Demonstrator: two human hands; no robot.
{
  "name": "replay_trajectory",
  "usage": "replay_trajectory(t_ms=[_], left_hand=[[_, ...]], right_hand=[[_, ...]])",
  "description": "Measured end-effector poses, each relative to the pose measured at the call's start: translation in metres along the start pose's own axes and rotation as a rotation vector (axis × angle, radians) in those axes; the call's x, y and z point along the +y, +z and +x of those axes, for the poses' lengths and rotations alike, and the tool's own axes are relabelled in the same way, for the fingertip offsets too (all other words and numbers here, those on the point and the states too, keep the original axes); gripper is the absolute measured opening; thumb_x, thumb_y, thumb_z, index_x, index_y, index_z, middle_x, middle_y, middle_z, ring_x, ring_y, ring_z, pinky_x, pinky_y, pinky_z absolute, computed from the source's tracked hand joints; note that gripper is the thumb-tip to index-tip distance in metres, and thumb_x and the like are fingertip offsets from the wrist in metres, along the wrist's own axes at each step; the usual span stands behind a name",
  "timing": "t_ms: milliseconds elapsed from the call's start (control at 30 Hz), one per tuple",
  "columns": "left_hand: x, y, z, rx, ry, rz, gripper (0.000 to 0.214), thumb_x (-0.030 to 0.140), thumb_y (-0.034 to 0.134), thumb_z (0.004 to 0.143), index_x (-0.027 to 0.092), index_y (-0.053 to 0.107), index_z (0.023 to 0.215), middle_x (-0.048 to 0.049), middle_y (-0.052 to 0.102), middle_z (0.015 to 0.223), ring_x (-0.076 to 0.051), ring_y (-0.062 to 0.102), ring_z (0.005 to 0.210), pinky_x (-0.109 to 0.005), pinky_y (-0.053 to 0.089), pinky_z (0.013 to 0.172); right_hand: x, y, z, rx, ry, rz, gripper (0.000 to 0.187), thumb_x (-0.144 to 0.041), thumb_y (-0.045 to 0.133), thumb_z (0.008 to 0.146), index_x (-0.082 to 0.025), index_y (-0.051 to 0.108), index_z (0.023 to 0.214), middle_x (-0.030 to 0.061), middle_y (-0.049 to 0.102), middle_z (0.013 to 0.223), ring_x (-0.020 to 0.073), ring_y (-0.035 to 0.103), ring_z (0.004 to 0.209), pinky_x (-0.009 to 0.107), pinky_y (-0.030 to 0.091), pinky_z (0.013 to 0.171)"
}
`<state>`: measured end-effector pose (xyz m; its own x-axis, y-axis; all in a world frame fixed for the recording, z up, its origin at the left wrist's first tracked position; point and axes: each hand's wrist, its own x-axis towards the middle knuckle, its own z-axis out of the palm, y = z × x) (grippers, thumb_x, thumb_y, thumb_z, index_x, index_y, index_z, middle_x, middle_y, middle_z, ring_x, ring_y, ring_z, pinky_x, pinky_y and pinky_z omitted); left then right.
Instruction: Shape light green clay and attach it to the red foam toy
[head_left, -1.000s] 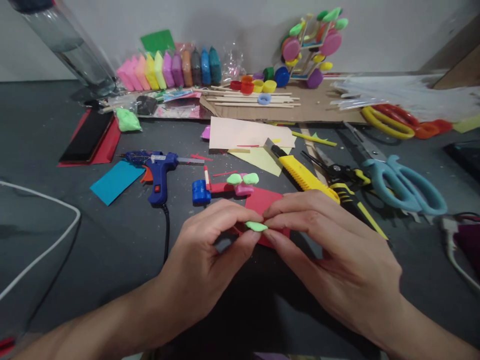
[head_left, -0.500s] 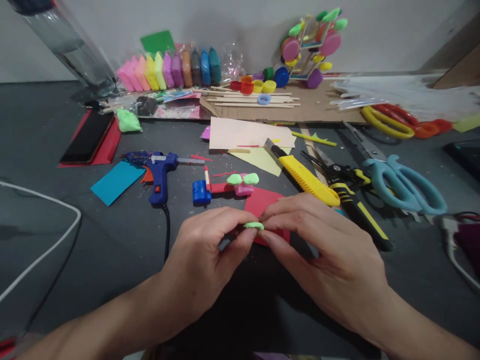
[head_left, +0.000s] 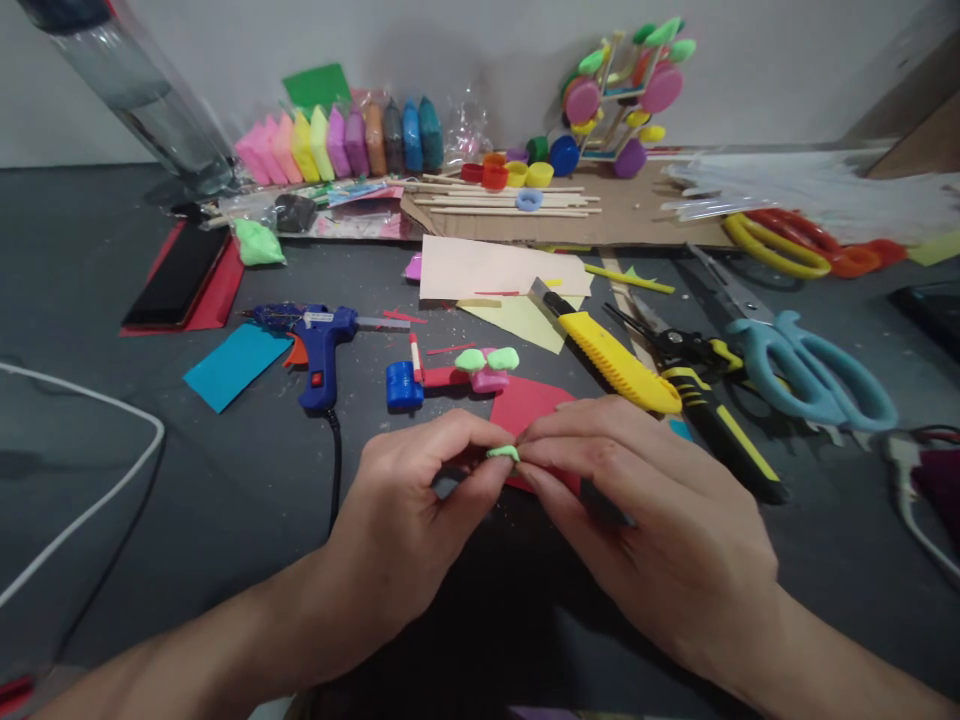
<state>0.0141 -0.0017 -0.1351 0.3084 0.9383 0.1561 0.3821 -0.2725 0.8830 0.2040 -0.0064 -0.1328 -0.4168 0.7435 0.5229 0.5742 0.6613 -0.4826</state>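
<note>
A small piece of light green modelling clay (head_left: pixel 503 453) is pinched between the fingertips of both hands. My left hand (head_left: pixel 427 500) holds it from the left, thumb below and index finger above. From the right, the fingertips of my right hand (head_left: pixel 645 510) press against its edge. Beneath them lies a sheet of red paper (head_left: pixel 531 402), partly covered by the hands. Just beyond sits a small craft piece with a blue cap part (head_left: pixel 404 386), a red strip (head_left: pixel 445 377), a pink clay base (head_left: pixel 490 380) and two green clay ovals (head_left: pixel 502 358).
A blue glue gun (head_left: pixel 319 350) lies left with its cable running forward. To the right are a yellow utility knife (head_left: pixel 615 360), pliers (head_left: pixel 712 420) and light blue scissors (head_left: pixel 814 370). Clay packets (head_left: pixel 337 140), sticks (head_left: pixel 510 200) and a bottle (head_left: pixel 142 110) stand at the back.
Less of the green clay shows between the fingertips, and the right fingers have shifted slightly left over it. Everything else on the table stays in place.
</note>
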Motion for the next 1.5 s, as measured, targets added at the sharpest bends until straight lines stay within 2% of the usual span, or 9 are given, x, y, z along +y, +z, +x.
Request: replay_trajectory(t_ms=[100,267,367,500,667,1000,1200,1333,1500], left_hand=[[0.003,0.0,0.001,0.004,-0.056,-0.079,0.013,0.011,0.064,0.092,0.02,0.072,0.093,0.0078,0.077,0.084,-0.003,0.068,0.073,-0.009,0.049,0.07],[0.011,0.002,0.009,0.08,-0.43,-0.437,0.008,0.013,0.072,0.083,0.021,0.073,0.082,0.0075,0.076,0.072,-0.005,0.071,0.066,-0.009,0.054,0.062],[0.014,0.003,0.013,0.119,-0.532,-0.645,0.009,0.011,0.075,0.08,0.02,0.074,0.078,0.0069,0.076,0.069,-0.006,0.071,0.063,-0.009,0.056,0.061],[0.014,0.002,0.014,0.106,-0.554,-0.793,0.012,0.007,0.074,0.081,0.018,0.075,0.077,0.0065,0.076,0.069,-0.004,0.072,0.063,-0.007,0.056,0.063],[0.013,0.001,0.013,0.089,-0.549,-0.825,0.012,0.007,0.074,0.083,0.018,0.076,0.079,0.0055,0.077,0.071,-0.003,0.071,0.065,-0.007,0.056,0.065],[0.014,0.002,0.013,0.065,-0.598,-0.878,0.012,0.007,0.07,0.081,0.018,0.072,0.085,0.0055,0.076,0.07,-0.005,0.071,0.065,-0.01,0.056,0.067],[0.018,0.002,0.014,0.0,-0.672,-0.925,0.008,0.009,0.069,0.083,0.017,0.067,0.084,0.006,0.072,0.064,-0.003,0.066,0.057,-0.008,0.049,0.056],[0.018,0.002,0.013,-0.015,-0.625,-0.944,0.008,0.009,0.068,0.085,0.017,0.068,0.086,0.005,0.075,0.071,-0.004,0.07,0.067,-0.01,0.054,0.067],[0.015,0.003,0.013,-0.011,-0.566,-0.89,0.009,0.009,0.068,0.087,0.018,0.071,0.088,0.004,0.077,0.076,-0.004,0.07,0.07,-0.01,0.054,0.07]], right_hand=[[-0.001,-0.002,-0.002,-0.004,0.01,-0.005,0.007,-0.013,0.061,0.097,-0.017,0.066,0.101,0.0057,0.072,0.097,0.0155,0.068,0.087,0.028,0.055,0.08],[0.0,-0.004,0.0,0.013,0.019,-0.025,0.022,-0.009,0.064,0.094,-0.017,0.068,0.114,0.0076,0.071,0.111,0.016,0.068,0.099,0.028,0.055,0.087],[0.0,-0.001,0.001,0.006,0.003,-0.012,0.025,-0.01,0.062,0.096,-0.016,0.068,0.12,0.0123,0.069,0.123,0.0202,0.065,0.112,0.035,0.054,0.094],[0.001,0.002,0.002,-0.001,-0.034,0.03,0.026,-0.007,0.061,0.095,-0.013,0.069,0.119,0.014,0.068,0.128,0.0219,0.063,0.119,0.04,0.051,0.101],[0.002,0.002,0.002,0.014,-0.046,0.062,0.025,-0.005,0.062,0.093,-0.013,0.069,0.116,0.0133,0.07,0.125,0.0209,0.064,0.118,0.04,0.052,0.102],[0.002,0.001,0.001,0.006,0.018,0.001,0.03,-0.02,0.066,0.096,-0.017,0.066,0.126,0.0128,0.068,0.127,0.0238,0.065,0.115,0.041,0.056,0.098],[0.001,0.004,0.002,0.046,0.004,-0.066,0.022,-0.017,0.067,0.095,-0.021,0.068,0.117,0.0108,0.07,0.122,0.0249,0.068,0.108,0.044,0.059,0.092],[0.001,0.003,0.002,0.04,0.005,-0.066,0.025,-0.013,0.066,0.094,-0.018,0.069,0.119,0.0129,0.07,0.122,0.0264,0.067,0.111,0.045,0.058,0.094],[0.003,0.003,0.001,0.012,-0.072,-0.093,0.029,-0.011,0.065,0.094,-0.012,0.067,0.122,0.0161,0.068,0.127,0.0262,0.064,0.115,0.045,0.056,0.1]])
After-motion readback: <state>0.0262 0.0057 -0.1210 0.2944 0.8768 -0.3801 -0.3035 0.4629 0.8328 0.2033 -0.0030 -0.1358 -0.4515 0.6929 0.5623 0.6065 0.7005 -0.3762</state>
